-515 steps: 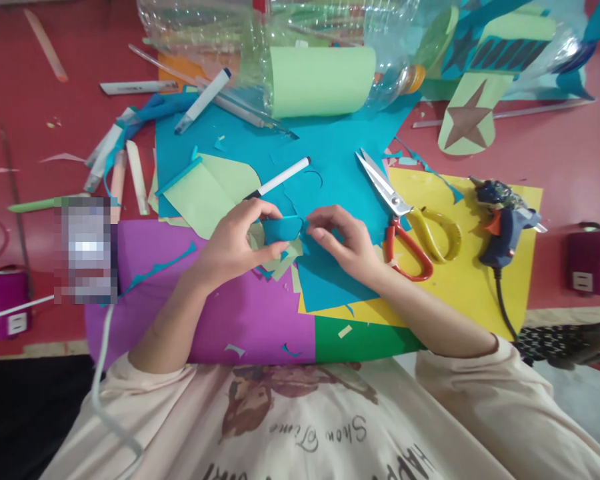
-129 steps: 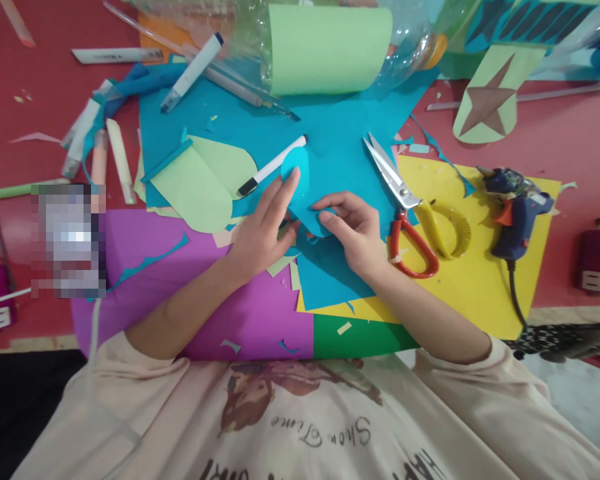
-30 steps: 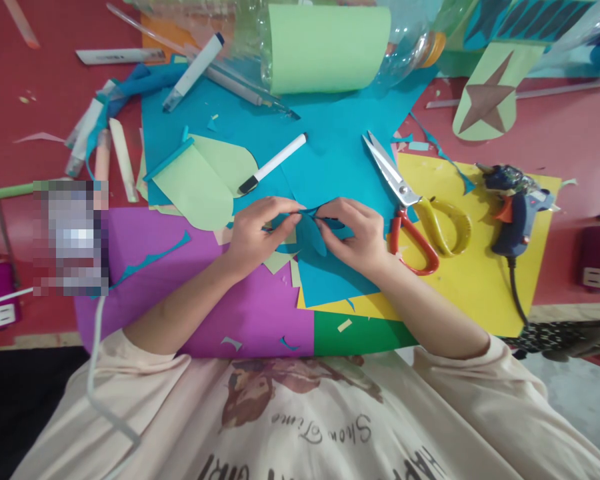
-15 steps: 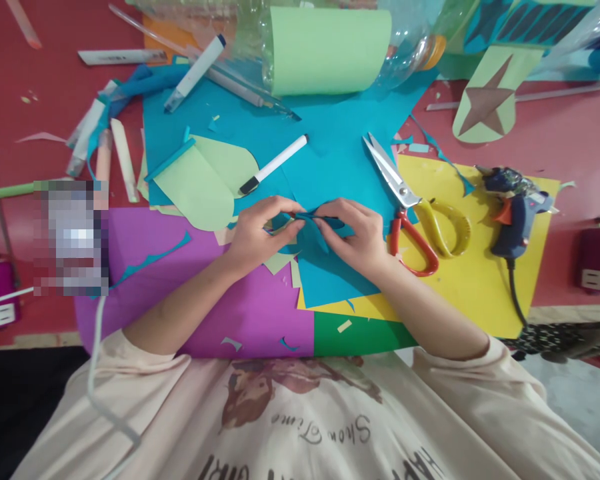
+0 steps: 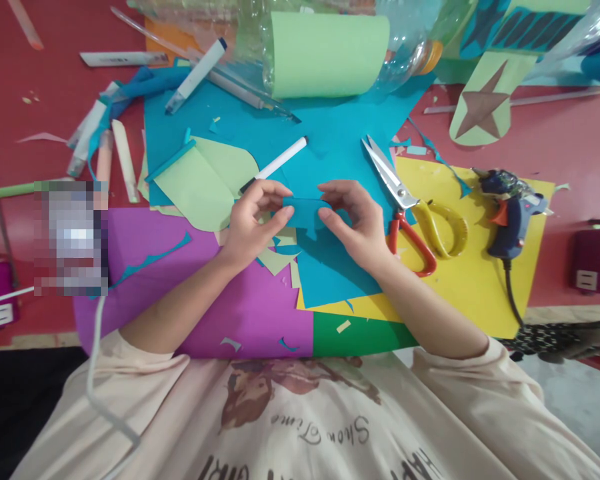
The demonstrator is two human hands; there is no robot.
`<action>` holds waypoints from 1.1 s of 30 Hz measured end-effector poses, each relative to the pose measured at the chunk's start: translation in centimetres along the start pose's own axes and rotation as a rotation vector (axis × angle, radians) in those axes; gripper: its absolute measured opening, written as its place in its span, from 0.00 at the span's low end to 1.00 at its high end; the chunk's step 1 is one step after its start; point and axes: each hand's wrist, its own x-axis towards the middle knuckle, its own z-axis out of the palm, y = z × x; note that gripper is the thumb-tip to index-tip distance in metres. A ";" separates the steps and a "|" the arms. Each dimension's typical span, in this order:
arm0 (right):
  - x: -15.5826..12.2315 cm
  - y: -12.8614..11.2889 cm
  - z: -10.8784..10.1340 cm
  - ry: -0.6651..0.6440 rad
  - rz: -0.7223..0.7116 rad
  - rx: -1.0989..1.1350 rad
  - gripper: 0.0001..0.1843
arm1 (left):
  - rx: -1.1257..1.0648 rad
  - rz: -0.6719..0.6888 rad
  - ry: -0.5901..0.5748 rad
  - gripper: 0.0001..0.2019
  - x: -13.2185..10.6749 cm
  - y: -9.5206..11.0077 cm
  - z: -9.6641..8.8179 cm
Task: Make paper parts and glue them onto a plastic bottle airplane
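Between my two hands I hold a small strip of blue paper (image 5: 306, 212), spread fairly flat. Its left end is pinched by the thumb and fingers of my left hand (image 5: 257, 220). My right hand (image 5: 357, 223) pinches the right end the same way. Below it lies a large blue sheet (image 5: 335, 273). A white marker with a black cap (image 5: 283, 160) rests just beyond my left hand, partly over a light green paper piece (image 5: 205, 180). Scissors with a red and a yellow handle (image 5: 405, 200) lie open to the right of my right hand.
A glue gun (image 5: 510, 223) lies on yellow paper (image 5: 450, 287) at the right. Plastic bottles, one wrapped in green paper (image 5: 330, 57), lie at the back. Several markers and a blurred-out device (image 5: 73, 237) with a cable are on the left. Paper scraps lie around.
The blue paper strip, seen nearly edge-on and narrow before, now shows its flat face. My fingertips have moved farther apart along it, and both hands have shifted slightly away from my body.
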 end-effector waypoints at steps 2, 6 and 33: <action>-0.1 0.0 0.1 -0.010 0.013 -0.022 0.09 | -0.021 0.018 0.006 0.18 0.0 -0.2 0.0; -0.2 -0.2 0.3 -0.063 0.041 -0.002 0.13 | -0.025 0.100 0.032 0.19 0.0 -0.8 0.0; -0.4 -0.3 0.8 -0.154 -0.026 0.050 0.03 | 0.020 0.274 -0.130 0.18 -0.8 0.2 0.3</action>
